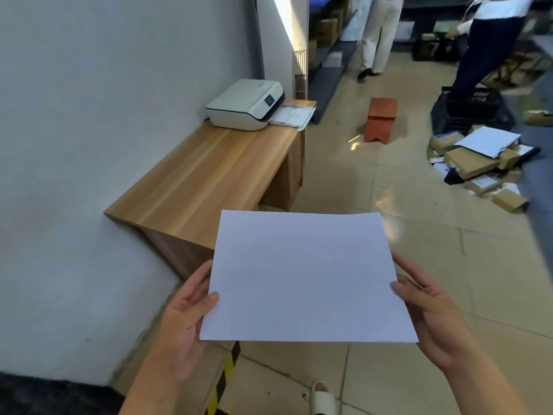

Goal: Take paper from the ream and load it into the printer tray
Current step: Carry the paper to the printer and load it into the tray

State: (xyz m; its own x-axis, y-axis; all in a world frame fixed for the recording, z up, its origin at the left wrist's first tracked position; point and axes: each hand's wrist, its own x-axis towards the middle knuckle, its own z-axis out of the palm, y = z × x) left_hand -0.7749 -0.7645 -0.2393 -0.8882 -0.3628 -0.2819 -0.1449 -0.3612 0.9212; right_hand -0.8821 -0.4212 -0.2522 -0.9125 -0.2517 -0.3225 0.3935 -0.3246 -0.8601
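I hold a white sheet of paper (302, 277) flat in front of me, over the floor. My left hand (185, 319) grips its left edge with the thumb on top. My right hand (431, 313) grips its right edge the same way. A white printer (245, 104) stands at the far end of a wooden desk (206, 175) against the wall, well beyond the paper. Its tray with sheets (294, 115) sticks out to the printer's right. No ream shows near my hands.
A grey wall runs along the left. A red stool (380, 118) stands on the tiled floor. Cardboard boxes and papers (478, 163) lie scattered at right beside a black crate (469, 110). Two people stand at the far back. Yellow-black tape (224, 381) marks the floor.
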